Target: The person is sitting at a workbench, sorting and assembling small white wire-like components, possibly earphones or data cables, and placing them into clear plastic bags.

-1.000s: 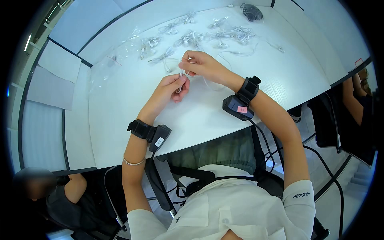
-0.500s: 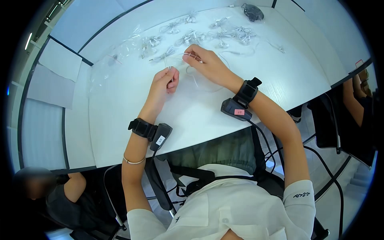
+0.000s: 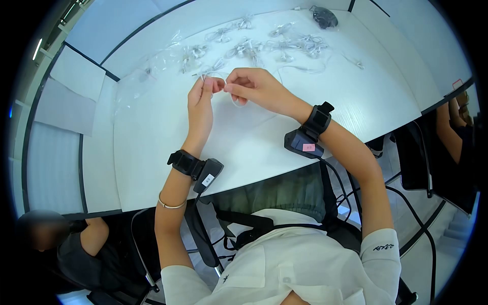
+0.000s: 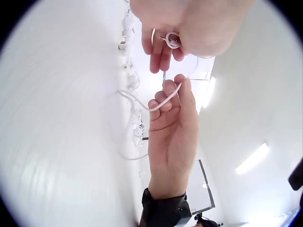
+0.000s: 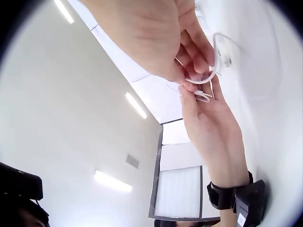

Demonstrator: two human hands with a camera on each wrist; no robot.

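A white cable [image 4: 163, 103] runs between the two hands, with part of it hanging in a loop over the table. The left hand [image 3: 202, 104] holds a small coil of it [image 4: 172, 40] between thumb and fingers; a metal plug tip [image 5: 207, 95] shows at that coil in the right wrist view. Close beside it, the right hand [image 3: 262, 90] pinches the cable between thumb and index finger, its other fingers curled. In the head view the fingertips of both hands nearly meet.
Several bundled white cables [image 3: 247, 49] lie across the back of the white table [image 3: 254, 147]. Clear plastic bags [image 3: 162, 57] are at the back left, a dark bundle [image 3: 324, 18] at the back right. Another person [image 3: 76, 249] sits at lower left.
Over the last second the left hand has moved left and up and turned, its thumb now raised. The right hand, after lifting away a little, has come back down beside the left.
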